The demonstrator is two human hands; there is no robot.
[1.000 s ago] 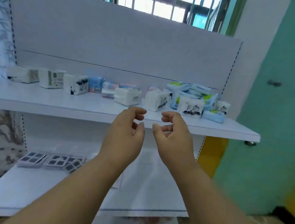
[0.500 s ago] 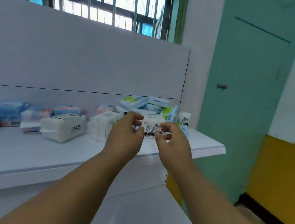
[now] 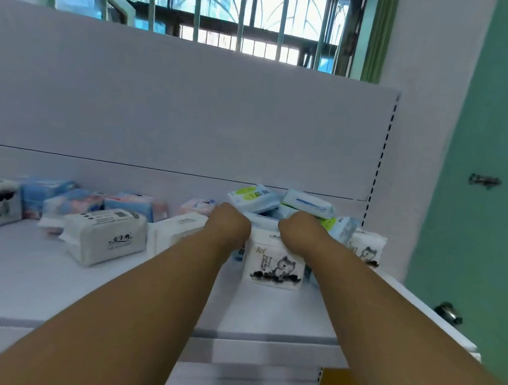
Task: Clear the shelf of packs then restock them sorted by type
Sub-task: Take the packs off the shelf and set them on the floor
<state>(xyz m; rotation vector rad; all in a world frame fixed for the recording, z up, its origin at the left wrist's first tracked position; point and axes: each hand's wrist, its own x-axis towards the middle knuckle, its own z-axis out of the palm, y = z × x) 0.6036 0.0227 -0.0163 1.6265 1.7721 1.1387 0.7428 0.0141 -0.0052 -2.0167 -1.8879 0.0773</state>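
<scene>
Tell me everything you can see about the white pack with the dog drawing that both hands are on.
The white tissue pack looks like soft plastic wrap, printed with a grey ink-style dog and dark lettering on its front. It stands upright on the white shelf, in front of a heap of blue and green wipe packs. The left hand and right hand rest over its top corners; their fingers are hidden behind it.

Both hands now reach fwd onto the shelf (image 3: 266,316): left hand (image 3: 231,225) and right hand (image 3: 300,231) land at the top corners of the white dog-print pack (image 3: 274,266), no longer hovering empty in front w/ fingers curled.
</scene>
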